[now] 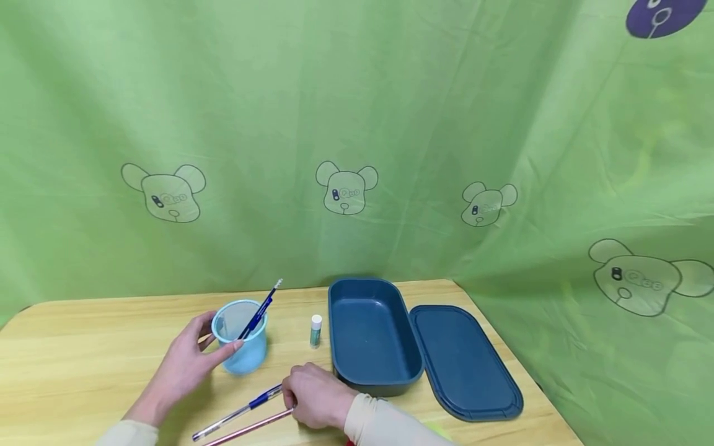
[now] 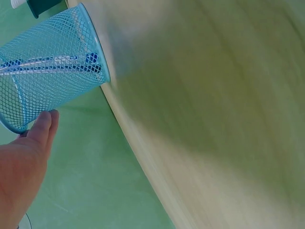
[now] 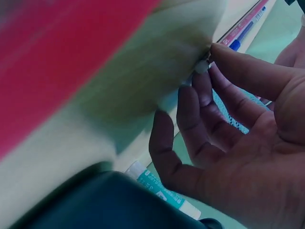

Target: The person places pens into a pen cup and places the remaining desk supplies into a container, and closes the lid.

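Observation:
My left hand (image 1: 186,353) holds a light blue mesh pen cup (image 1: 245,359) at its rim, thumb at the front and fingers around the far left side. Blue pens (image 1: 258,319) lean to the right inside the cup; through the mesh in the left wrist view a blue-and-white pen (image 2: 52,61) shows. Beside the storage box, my right hand (image 1: 318,396) pinches the end of a clear ballpoint pen (image 1: 237,414) with a blue grip; its whitish tip shows between thumb and fingers. A pink pencil (image 1: 251,427) runs alongside, its end by the same thumb.
A glue stick (image 1: 315,331) with a white cap stands between cup and box. The dark blue storage box (image 1: 368,334) holds nothing; its lid (image 1: 468,362) lies to the right. A red item (image 3: 62,62) is blurred close to the right wrist. Green cloth hangs behind the table (image 1: 67,359).

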